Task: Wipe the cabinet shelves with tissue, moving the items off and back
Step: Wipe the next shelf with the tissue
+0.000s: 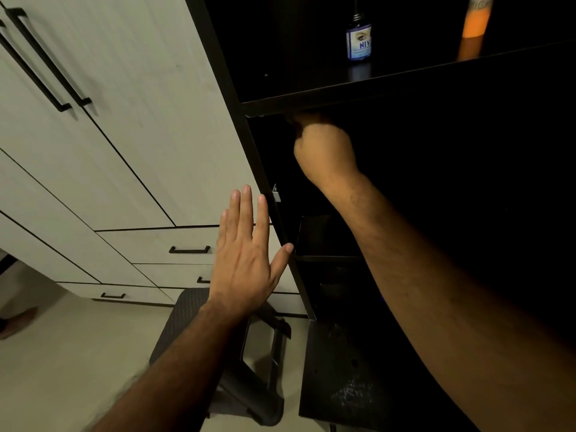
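Under the upper shelf (343, 88), right hand (324, 151) reaches into the dark bay, fingers curled; tissue not visible, can't tell if it's holding any. Left hand (246, 244) flat, fingers straight, against the cabinet edge (265, 169), likely bracing. Blue bottle (358, 39) and orange bottle (473, 29) sit on that shelf. Stool (218, 338) below crowds footing.

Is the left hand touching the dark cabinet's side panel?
Touching. In the head view, the left hand is flat and open, its thumb tip resting against the front edge of the dark cabinet's side panel.
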`<state>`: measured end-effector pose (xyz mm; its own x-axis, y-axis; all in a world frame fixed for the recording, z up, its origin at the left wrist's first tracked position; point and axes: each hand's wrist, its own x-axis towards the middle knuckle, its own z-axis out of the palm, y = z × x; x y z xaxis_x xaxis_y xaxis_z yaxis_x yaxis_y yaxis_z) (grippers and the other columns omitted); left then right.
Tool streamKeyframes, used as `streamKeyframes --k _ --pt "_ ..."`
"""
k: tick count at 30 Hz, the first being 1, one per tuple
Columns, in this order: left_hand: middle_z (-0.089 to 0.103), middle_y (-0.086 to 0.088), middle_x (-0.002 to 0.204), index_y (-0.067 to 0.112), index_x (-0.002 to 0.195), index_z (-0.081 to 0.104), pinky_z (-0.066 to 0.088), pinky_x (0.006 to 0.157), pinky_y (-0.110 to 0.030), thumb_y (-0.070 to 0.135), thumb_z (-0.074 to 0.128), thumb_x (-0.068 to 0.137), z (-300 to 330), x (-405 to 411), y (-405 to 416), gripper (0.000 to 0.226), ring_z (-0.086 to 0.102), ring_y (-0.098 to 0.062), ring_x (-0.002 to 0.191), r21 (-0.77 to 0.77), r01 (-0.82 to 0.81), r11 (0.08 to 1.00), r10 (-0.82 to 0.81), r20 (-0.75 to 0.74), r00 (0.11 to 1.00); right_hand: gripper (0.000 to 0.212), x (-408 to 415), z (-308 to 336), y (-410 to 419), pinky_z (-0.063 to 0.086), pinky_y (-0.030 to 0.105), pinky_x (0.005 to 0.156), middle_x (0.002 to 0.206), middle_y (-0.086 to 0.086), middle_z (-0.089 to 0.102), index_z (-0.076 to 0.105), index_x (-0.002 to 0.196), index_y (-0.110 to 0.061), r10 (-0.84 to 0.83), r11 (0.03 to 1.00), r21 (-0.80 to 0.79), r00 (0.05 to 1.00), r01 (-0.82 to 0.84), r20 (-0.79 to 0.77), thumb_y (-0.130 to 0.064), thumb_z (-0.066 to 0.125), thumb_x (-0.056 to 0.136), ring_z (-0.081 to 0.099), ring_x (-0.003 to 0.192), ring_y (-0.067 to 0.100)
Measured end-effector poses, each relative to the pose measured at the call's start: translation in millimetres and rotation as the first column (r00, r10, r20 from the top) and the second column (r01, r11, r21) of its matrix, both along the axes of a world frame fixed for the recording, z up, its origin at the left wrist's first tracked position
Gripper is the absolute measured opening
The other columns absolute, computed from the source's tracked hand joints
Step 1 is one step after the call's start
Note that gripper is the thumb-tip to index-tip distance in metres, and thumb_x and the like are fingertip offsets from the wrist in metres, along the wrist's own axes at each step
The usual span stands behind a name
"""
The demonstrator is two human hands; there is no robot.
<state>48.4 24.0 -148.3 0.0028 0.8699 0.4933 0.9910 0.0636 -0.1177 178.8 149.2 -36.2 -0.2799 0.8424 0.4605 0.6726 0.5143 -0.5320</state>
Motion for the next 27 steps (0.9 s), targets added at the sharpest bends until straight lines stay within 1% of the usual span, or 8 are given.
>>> streamKeyframes --k 3,6,9,11,15,18,22,27 --pt "-0.005 -0.018 0.162 0.009 0.154 -0.003 0.006 0.121 -0.046 0.055 0.033 0.099 4 -2 0 0.081 -0.008 -0.029 0.150 -0.004 0.007 1.000 -0.007 -0.001 1.000 0.023 -11 -16 -3 0.048 0.024 0.072 0.088 0.001 0.058 0.063 0.110 -0.011 0.038 0.997 0.063 0.999 -0.038 0.012 -0.016 0.042 0.102 0.064 0.090 0.018" --pt "-0.004 -0.018 0.162 0.009 0.155 -0.002 0.006 0.121 -0.046 0.053 0.031 0.099 4 -3 0 0.079 -0.007 -0.029 0.150 -0.007 0.010 1.000 -0.010 0.000 1.000 0.021 -15 -39 3 0.056 0.031 0.074 0.094 0.006 0.067 0.068 0.105 -0.011 0.060 0.992 0.119 0.995 -0.050 -0.082 -0.010 0.048 0.099 0.066 0.087 0.021" --pt "-0.003 -0.018 0.162 0.009 0.155 -0.001 0.008 0.121 -0.047 0.052 0.028 0.099 5 -2 -1 0.076 -0.006 -0.028 0.150 -0.017 0.014 1.000 -0.013 0.022 1.000 0.026 -13 -74 6 0.058 0.037 0.072 0.101 0.010 0.069 0.070 0.111 -0.011 0.078 0.988 0.141 0.986 -0.058 -0.144 -0.001 0.053 0.093 0.067 0.088 0.027" --pt "-0.004 -0.017 0.162 0.010 0.155 -0.001 0.007 0.121 -0.047 0.052 0.027 0.099 7 -1 -2 0.075 -0.007 -0.028 0.150 -0.027 0.013 1.000 -0.012 0.041 0.999 0.027 -12 -103 5 0.058 0.037 0.069 0.098 0.011 0.071 0.071 0.110 -0.010 0.053 0.997 0.070 0.986 -0.043 -0.159 0.000 0.054 0.092 0.068 0.087 0.029" --pt "-0.005 -0.016 0.162 0.010 0.155 0.000 0.008 0.122 -0.047 0.052 0.024 0.099 10 2 -6 0.074 -0.008 -0.027 0.150 -0.057 0.032 0.998 -0.027 0.096 0.995 0.020 -15 -139 -4 0.058 0.038 0.067 0.094 0.008 0.071 0.072 0.105 -0.014 -0.028 0.981 -0.193 0.999 0.019 -0.042 -0.011 0.055 0.095 0.067 0.087 0.025" --pt "-0.006 -0.015 0.162 0.010 0.155 -0.001 0.006 0.121 -0.046 0.052 0.022 0.099 16 2 -8 0.073 -0.009 -0.026 0.150 -0.089 0.039 0.995 -0.029 0.114 0.993 0.017 -18 -126 0 0.055 0.032 0.064 0.096 0.007 0.069 0.071 0.103 -0.015 -0.072 0.949 -0.301 0.995 0.092 0.075 -0.011 0.060 0.092 0.066 0.089 0.024" --pt "-0.004 -0.014 0.163 0.012 0.154 0.003 0.006 0.121 -0.044 0.051 0.024 0.099 27 1 -14 0.071 -0.008 -0.025 0.150 -0.115 0.070 0.991 -0.052 0.148 0.988 0.012 -27 -99 -10 0.043 0.024 0.058 0.093 0.006 0.065 0.064 0.102 -0.011 -0.148 0.901 -0.362 0.954 0.239 0.259 -0.017 0.058 0.095 0.061 0.077 0.017" --pt "-0.001 -0.013 0.163 0.012 0.154 0.006 0.008 0.122 -0.045 0.051 0.023 0.100 45 -5 -16 0.069 -0.007 -0.024 0.150 -0.124 0.118 0.985 -0.091 0.204 0.975 0.025 -34 -86 -22 0.046 0.026 0.072 0.111 0.011 0.063 0.060 0.116 -0.005 -0.237 0.832 -0.465 0.951 0.304 0.197 -0.018 0.055 0.096 0.063 0.101 0.023"
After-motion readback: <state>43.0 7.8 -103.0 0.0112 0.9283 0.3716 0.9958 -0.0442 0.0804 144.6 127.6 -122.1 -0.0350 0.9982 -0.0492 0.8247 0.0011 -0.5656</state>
